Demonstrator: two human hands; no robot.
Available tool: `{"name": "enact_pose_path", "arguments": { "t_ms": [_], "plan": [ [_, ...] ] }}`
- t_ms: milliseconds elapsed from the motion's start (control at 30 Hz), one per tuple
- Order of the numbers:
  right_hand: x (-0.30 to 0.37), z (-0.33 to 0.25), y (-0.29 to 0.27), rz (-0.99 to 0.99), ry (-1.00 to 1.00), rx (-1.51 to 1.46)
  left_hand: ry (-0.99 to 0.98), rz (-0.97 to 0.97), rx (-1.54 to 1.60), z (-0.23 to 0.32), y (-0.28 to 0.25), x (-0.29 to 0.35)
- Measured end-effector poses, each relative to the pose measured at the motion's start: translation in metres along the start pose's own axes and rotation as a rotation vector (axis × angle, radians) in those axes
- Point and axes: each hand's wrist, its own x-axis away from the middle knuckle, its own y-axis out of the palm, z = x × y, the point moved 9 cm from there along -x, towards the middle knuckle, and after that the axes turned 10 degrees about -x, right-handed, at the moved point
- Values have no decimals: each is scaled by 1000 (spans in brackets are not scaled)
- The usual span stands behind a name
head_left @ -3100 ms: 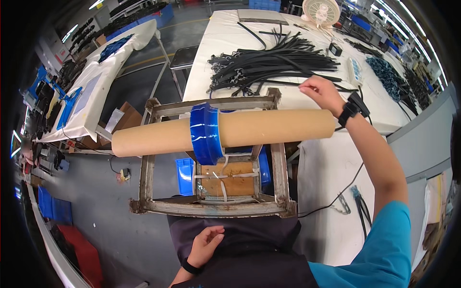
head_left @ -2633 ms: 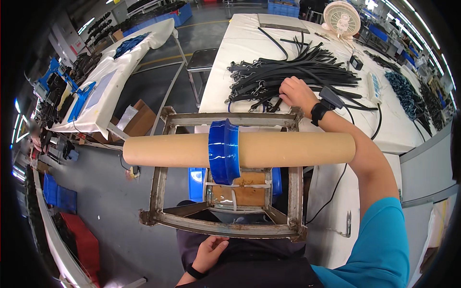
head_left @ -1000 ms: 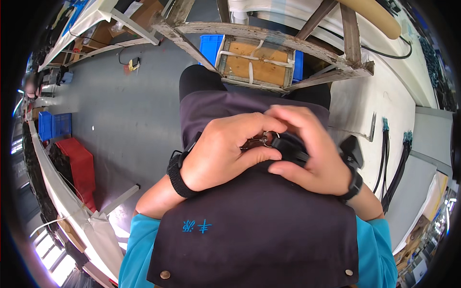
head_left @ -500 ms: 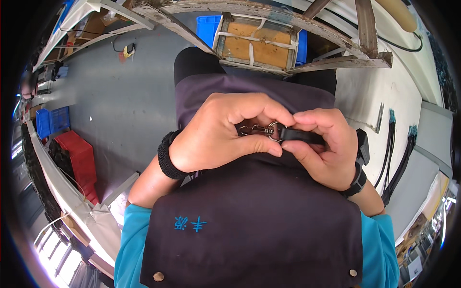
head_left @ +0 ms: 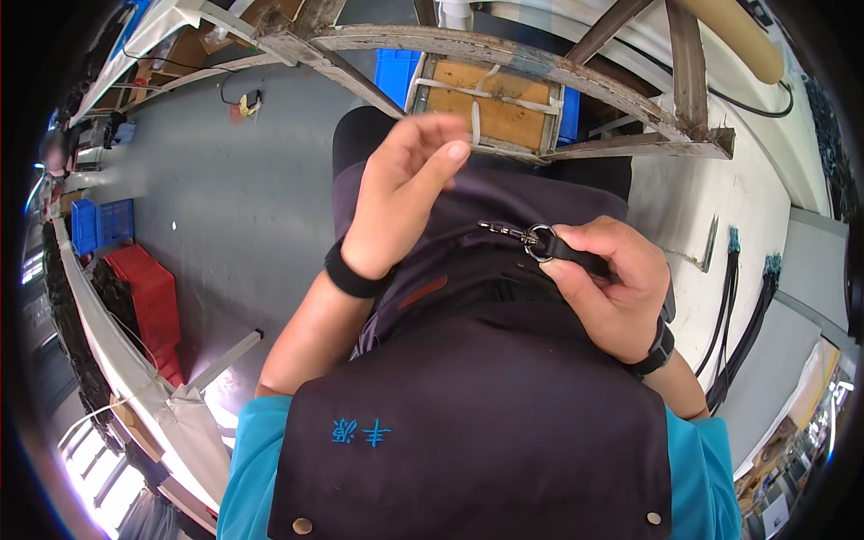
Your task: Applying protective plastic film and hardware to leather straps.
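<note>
My right hand (head_left: 621, 279) pinches a black strap (head_left: 576, 256) between thumb and fingers; the rest of the strap is hidden in the palm. From its end sticks a metal ring (head_left: 539, 243). A metal snap hook (head_left: 502, 229) hangs on that ring and points left, over the dark apron (head_left: 486, 396) on my lap. My left hand (head_left: 405, 184) is raised, farther off and to the left of the hook, and touches nothing. Its fingers are loosely curled, apart from the thumb, with the fingertips blurred and nothing visible between them.
Ahead stands a worn frame (head_left: 504, 43), with a strapped brown panel (head_left: 486, 108) and a blue crate (head_left: 396, 76) beneath. Black straps (head_left: 747, 333) hang over the white surface at right. A red object (head_left: 148, 301) and blue crates (head_left: 99, 225) are on the left.
My left hand has let go of the snap hook and ring and moved away, up and to the left. My right hand keeps its hold on the strap.
</note>
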Motion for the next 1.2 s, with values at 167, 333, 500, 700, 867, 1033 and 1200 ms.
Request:
{"name": "enact_pose_path", "arguments": {
  "t_ms": [167,333,500,700,867,1033,1200],
  "plan": [
    [-6,4,1,65,-24,-54,432,379,-332,24,6,-29],
    [-12,10,-6,152,-17,-123,36,19,-47,-6,33,-24],
    [-16,6,5,73,-40,-62,-52,-108,315,3,43,32],
    [-22,-2,15,-10,-122,61,-92,-124,351,7,35,56],
    [-22,-1,19,-34,-114,126,-215,-114,509,2,34,65],
    [-22,-5,18,-4,-128,207,62,-60,266,21,29,66],
    [-23,-7,20,-24,-178,214,147,0,12,28,23,67]
  ]
}}
